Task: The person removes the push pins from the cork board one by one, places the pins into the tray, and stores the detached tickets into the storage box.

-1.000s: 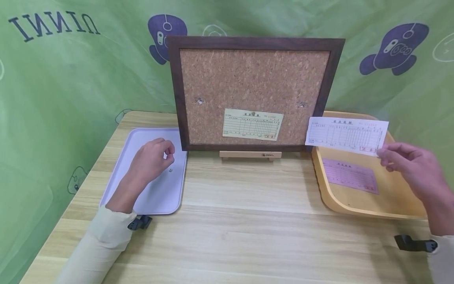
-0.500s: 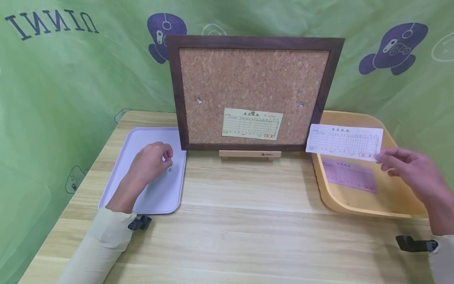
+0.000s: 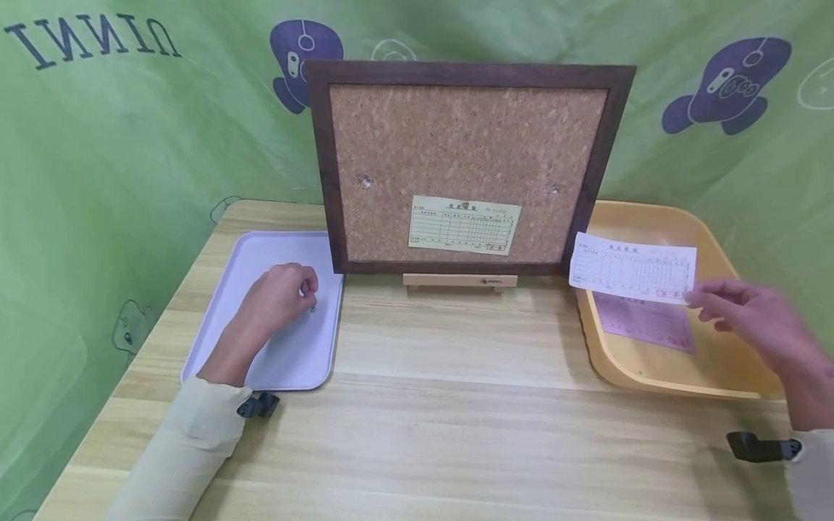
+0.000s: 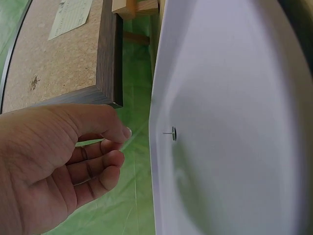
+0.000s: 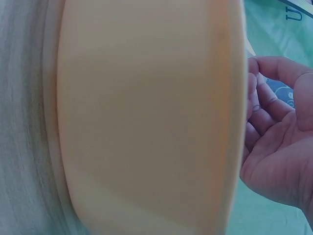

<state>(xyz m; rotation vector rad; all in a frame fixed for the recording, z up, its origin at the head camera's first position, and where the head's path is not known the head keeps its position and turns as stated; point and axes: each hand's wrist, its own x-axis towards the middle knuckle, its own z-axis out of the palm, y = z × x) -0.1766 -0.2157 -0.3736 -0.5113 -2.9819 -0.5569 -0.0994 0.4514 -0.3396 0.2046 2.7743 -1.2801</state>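
My left hand (image 3: pixel 276 295) hovers over the lilac tray (image 3: pixel 287 373) with its fingers curled and the thumb tip against the index finger. In the left wrist view nothing shows between them, and I cannot tell if something small is hidden there. One thumbtack (image 4: pixel 174 133) lies in that tray, point sticking up. My right hand (image 3: pixel 752 315) pinches a white receipt slip (image 3: pixel 632 269) by its lower right corner, above the orange tray (image 3: pixel 612 362). Beneath it a pink receipt slip (image 3: pixel 651 329) lies in this tray, its upper part covered in the head view.
A dark-framed cork board (image 3: pixel 469 137) leans on a small wooden stand (image 3: pixel 459 281) at the back of the table (image 3: pixel 456 434). A yellow receipt slip (image 3: pixel 464 226) is pinned low on it. Silvery spots show on the cork at left and right. Green cloth (image 3: pixel 98 145) hangs behind.
The right hand has lowered a little, bringing the white receipt slip down over the pink one's upper edge. The left hand stays nearly still above the lilac tray.
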